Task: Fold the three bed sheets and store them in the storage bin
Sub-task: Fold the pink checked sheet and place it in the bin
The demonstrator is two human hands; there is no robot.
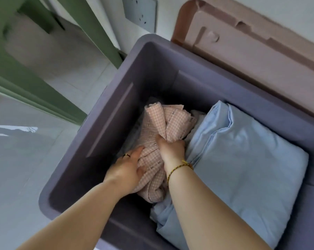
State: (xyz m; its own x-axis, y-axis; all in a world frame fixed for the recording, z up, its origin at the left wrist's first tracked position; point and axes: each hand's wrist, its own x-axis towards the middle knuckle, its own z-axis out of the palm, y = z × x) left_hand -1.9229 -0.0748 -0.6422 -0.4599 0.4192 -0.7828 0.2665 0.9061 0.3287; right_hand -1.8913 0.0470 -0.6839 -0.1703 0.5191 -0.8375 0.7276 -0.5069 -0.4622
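My right hand [172, 148] has its fingers curled tight round a bunch of the pink checked sheet [168, 120]. My left hand [127, 168] lies on the sheet's side with fingers nearly straight and close together. The sheet sits inside the storage bin [105, 112], touching the folded blue sheet [242, 159]. I judge it is best to press down evenly with both palms so the folds stay closed, and not to drag the blue one.

L hand [124, 175]: thin ring [126, 155] on one finger, dark w/ a gold glint. R hand [171, 149]: braided cord bracelet [178, 168] at wrist, yellow w/ red flecks, small yellow tuft at knot. Both forearms bare.
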